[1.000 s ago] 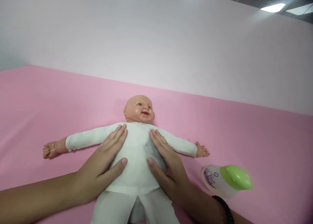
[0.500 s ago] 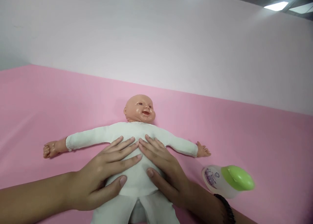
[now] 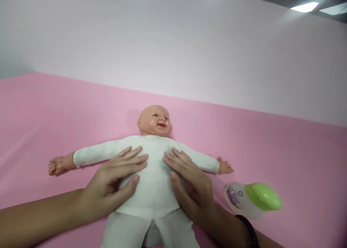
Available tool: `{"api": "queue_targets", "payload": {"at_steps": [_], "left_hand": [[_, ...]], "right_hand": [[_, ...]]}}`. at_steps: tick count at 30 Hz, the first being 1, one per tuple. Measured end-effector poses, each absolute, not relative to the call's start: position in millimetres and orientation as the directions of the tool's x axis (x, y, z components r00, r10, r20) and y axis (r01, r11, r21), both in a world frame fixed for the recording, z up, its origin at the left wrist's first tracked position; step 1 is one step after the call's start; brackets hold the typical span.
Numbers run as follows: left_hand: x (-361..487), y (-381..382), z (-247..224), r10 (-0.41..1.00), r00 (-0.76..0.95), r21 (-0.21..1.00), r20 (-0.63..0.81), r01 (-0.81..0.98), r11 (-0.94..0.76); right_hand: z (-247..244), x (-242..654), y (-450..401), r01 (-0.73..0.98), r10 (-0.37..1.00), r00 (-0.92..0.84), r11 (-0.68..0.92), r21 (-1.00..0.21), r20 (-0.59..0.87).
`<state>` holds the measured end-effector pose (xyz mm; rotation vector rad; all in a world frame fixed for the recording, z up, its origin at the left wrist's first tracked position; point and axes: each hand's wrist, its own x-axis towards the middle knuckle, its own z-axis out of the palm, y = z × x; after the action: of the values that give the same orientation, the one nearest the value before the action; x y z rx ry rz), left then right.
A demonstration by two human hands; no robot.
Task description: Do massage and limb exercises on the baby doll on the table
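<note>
Slid apart from the doll's midline, the left hand (image 3: 114, 172) and right hand (image 3: 189, 179) now lie flat on the chest of a baby doll (image 3: 154, 190), fingers spread wide, gripping nothing. The doll lies on its back in a white cloth suit (image 3: 153, 204), arms out. Beyond the dark bracelet (image 3: 248, 228) on the right wrist, a white bottle (image 3: 235, 199) with a green cap (image 3: 262, 196) lies on the pink surface (image 3: 54, 114) — a pale wall (image 3: 162, 42) rises behind.

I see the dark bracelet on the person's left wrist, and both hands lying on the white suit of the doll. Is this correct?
Not quite: the head view shows the dark bracelet on the right wrist, not the left. The left hand and the right hand do lie on the doll's white suit.
</note>
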<state>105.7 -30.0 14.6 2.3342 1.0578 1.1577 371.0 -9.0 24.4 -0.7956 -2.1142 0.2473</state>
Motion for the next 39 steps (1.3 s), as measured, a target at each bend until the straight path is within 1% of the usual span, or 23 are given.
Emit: {"api": "queue_targets", "payload": {"at_steps": [3,6,8,11,14,16,18,21,23,25,28,30,32,35,39], "left_hand": [[103.1,-30.8,22.5,0.634,0.516,0.502,0.576,0.389,-0.772],[101.8,-31.8,28.6,0.577,0.599,0.460,0.555,0.357,-0.813],[102.1,-31.7,29.6,0.587,0.621,0.465,0.519,0.371,-0.804],[103.9,-32.0,27.4,0.651,0.614,0.494,0.446,0.438,-0.751],[106.1,-34.5,23.3,0.735,0.569,0.519,0.369,0.530,-0.671],[107.0,-36.3,20.3,0.776,0.528,0.526,0.344,0.576,-0.625],[107.4,-36.7,17.4,0.808,0.478,0.530,0.345,0.611,-0.588],[107.2,-34.0,14.5,0.823,0.412,0.538,0.391,0.623,-0.568],[106.4,-31.2,14.8,0.793,0.407,0.535,0.453,0.588,-0.607],[105.3,-29.5,17.2,0.732,0.437,0.511,0.524,0.527,-0.680],[103.5,-29.9,22.9,0.610,0.529,0.439,0.590,0.423,-0.793],[102.4,-31.1,26.3,0.544,0.606,0.400,0.581,0.370,-0.839],[101.1,-31.7,28.2,0.512,0.669,0.383,0.539,0.346,-0.856],[99.1,-31.3,28.7,0.527,0.715,0.384,0.460,0.375,-0.844],[99.6,-31.2,27.7,0.619,0.702,0.416,0.353,0.475,-0.776]], "right_hand": [[34.0,374.6,-8.9,0.335,0.510,-0.568,0.860,-0.385,0.645],[35.8,376.5,-6.4,0.242,0.449,-0.660,0.886,-0.395,0.602],[34.0,376.3,-4.7,0.246,0.466,-0.692,0.870,-0.427,0.551],[32.6,374.8,-5.1,0.327,0.545,-0.710,0.816,-0.476,0.446],[33.9,372.6,-9.0,0.405,0.622,-0.683,0.759,-0.509,0.383],[33.0,370.8,-11.5,0.444,0.664,-0.647,0.728,-0.522,0.376],[28.9,368.7,-12.2,0.464,0.694,-0.582,0.711,-0.528,0.423],[20.4,365.4,-9.2,0.464,0.683,-0.429,0.728,-0.504,0.592],[17.6,363.7,-6.3,0.457,0.638,-0.330,0.753,-0.473,0.696],[19.2,363.3,-4.4,0.427,0.584,-0.291,0.788,-0.444,0.757],[26.0,365.1,-4.1,0.320,0.502,-0.377,0.859,-0.399,0.778],[29.0,367.2,-4.3,0.254,0.462,-0.464,0.887,-0.386,0.756],[29.0,369.2,-4.0,0.218,0.450,-0.524,0.892,-0.396,0.723],[26.3,371.7,-3.3,0.230,0.482,-0.578,0.870,-0.435,0.659],[26.9,373.4,-3.6,0.323,0.558,-0.663,0.815,-0.480,0.500]]}}
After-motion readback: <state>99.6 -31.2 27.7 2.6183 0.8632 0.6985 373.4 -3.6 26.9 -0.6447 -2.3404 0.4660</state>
